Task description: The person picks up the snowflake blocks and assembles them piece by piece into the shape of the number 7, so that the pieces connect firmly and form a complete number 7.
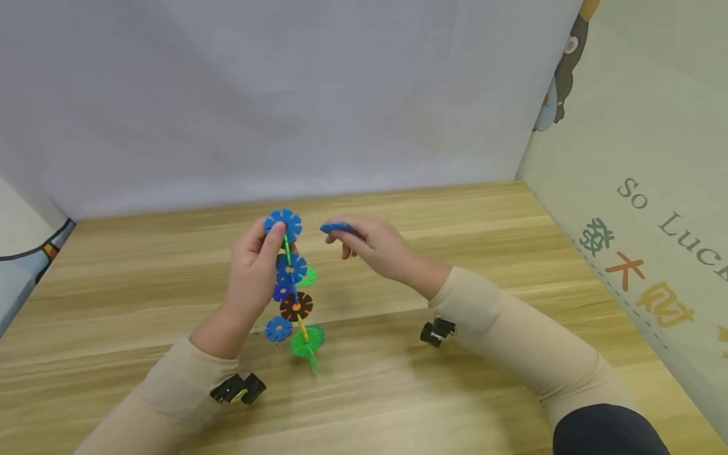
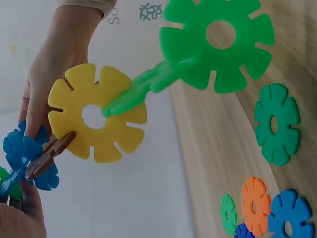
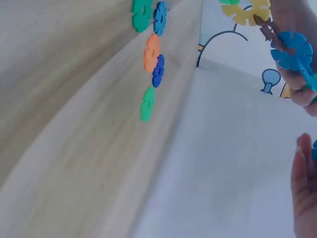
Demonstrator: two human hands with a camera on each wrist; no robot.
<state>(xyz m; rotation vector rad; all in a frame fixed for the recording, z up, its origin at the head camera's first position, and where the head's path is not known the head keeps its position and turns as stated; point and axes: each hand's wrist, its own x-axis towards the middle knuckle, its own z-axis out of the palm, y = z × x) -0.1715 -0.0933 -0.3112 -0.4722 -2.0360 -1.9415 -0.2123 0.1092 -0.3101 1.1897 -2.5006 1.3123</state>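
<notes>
My left hand [image 1: 250, 265] pinches the top blue disc [image 1: 292, 221] of a chain of slotted flower-shaped plastic discs. The chain hangs above the table, with a blue disc, a brown disc [image 1: 289, 311] and green discs [image 1: 300, 346] lower down. In the left wrist view a yellow disc [image 2: 69, 126] links the brown disc [image 2: 42, 163] and the green ones. To the right of the chain's top, my right hand [image 1: 378, 246] pinches a single blue disc [image 1: 337, 227], seen edge-on and apart from the chain. Only a sliver of it shows in the right wrist view.
Loose discs lie on the wooden table [image 1: 455, 379] beneath the chain: a green one [image 2: 290, 124], an orange one [image 2: 247, 198], a blue one [image 2: 282, 208], a dark blue one [image 3: 157, 74] and a light green one [image 3: 147, 105]. A pale wall [image 1: 318, 107] stands behind.
</notes>
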